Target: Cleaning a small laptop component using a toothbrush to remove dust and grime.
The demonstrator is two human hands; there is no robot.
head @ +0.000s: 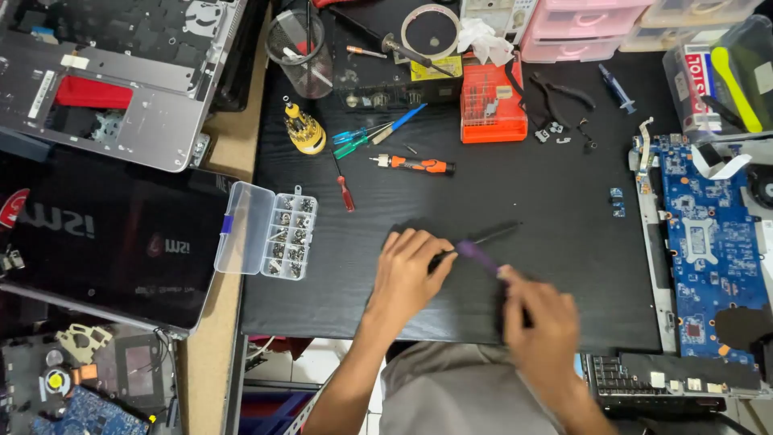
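Your left hand (409,270) lies flat on the black mat (531,201), fingers bent, holding one end of a thin purple tool (477,255). The tool runs between your hands. Your right hand (535,314) is blurry and curled, touching its other end.

Black surface (564,242) carries scattered bench items. Clear compartment box of screws (278,234), lid open, at left edge. Red-handled screwdriver (345,193) just right of it. Yellow bit holder (306,133) above; blue and green drivers (362,137) beside it. Orange-black driver (415,165) near centre. Orange parts case (493,105) toward back. Black pliers (564,90) right of case. Clear cup with tools (299,52) at back left. Blue circuit board (708,242) on right. Closed black laptop (105,234) at left; stripped grey laptop chassis (121,80) above it.
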